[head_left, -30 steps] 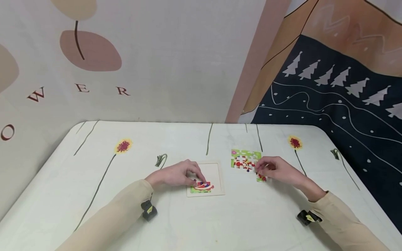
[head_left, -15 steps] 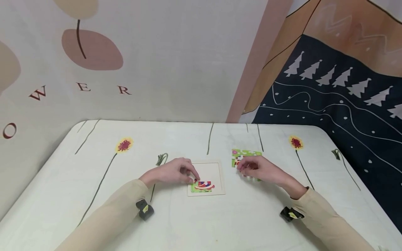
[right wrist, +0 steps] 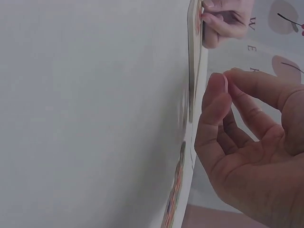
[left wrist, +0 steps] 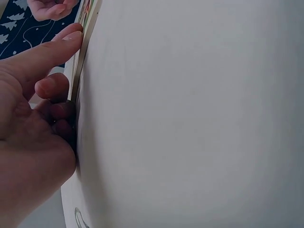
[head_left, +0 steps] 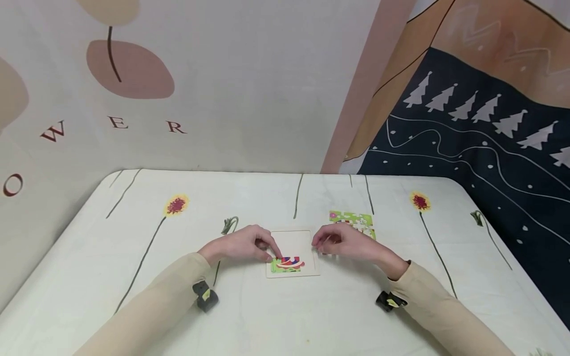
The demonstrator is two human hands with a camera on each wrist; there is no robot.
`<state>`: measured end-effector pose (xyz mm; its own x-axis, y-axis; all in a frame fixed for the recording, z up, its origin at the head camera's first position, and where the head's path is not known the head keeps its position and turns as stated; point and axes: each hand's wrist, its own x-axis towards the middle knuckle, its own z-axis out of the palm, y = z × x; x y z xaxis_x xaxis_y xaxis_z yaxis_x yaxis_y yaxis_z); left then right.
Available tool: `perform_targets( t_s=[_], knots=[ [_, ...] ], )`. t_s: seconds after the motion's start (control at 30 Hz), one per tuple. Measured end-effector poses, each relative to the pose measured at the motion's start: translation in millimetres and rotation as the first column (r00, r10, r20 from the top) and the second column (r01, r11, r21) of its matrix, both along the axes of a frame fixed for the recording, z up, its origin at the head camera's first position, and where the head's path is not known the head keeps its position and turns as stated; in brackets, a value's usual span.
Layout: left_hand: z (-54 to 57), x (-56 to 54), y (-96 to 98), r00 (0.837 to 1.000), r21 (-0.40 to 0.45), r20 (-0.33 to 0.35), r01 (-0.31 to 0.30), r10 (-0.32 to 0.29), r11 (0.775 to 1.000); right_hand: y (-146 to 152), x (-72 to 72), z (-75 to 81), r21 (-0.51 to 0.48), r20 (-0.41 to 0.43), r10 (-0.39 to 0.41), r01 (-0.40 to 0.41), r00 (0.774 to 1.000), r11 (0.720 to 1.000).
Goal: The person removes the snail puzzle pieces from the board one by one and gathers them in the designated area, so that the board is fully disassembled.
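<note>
A shallow pale puzzle tray lies mid-table, a few joined puzzle pieces in its lower left part, red, blue and green. My left hand rests at the tray's left edge, index fingertip by the pieces and thumb beside the rim. In the left wrist view, a digit touches the tray's side. My right hand hovers by the tray's right rim, fingers bent, thumb and index tips together. A pale sliver shows between these tips in the right wrist view; I cannot tell whether it is a nail or a piece.
Behind my right hand lie more puzzle pieces, green, white and red, partly hidden by that hand. They rest on a white cloth printed with flowers. A curtain hangs behind the table's far edge.
My right hand has moved left, from the right end of the loose pieces, across them, to the tray's right rim. The left index finger has drawn back slightly from the pieces in the tray.
</note>
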<state>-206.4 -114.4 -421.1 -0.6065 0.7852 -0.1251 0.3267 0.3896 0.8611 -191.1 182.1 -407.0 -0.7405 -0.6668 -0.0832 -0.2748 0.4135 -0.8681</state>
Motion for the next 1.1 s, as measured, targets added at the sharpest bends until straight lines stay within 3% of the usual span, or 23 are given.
perform_targets(
  t_s=[0.57,0.8,1.1],
  knots=[
    [-2.1,-2.4,-1.3,1.000,0.004,-0.017,0.021,-0.021,1.000,-32,2.5,-1.5,0.059,0.078,0.050,-0.055,0.996,0.997],
    [-1.8,-2.6,-0.1,1.000,-0.007,-0.005,0.014,-0.014,1.000,-38,4.5,-1.7,0.108,0.044,0.053,-0.058,0.998,0.993],
    [-2.0,-2.5,-0.8,1.000,0.007,0.001,0.021,-0.021,1.000,-41,5.5,-0.1,0.090,0.043,0.087,-0.090,0.995,0.992]
  ],
)
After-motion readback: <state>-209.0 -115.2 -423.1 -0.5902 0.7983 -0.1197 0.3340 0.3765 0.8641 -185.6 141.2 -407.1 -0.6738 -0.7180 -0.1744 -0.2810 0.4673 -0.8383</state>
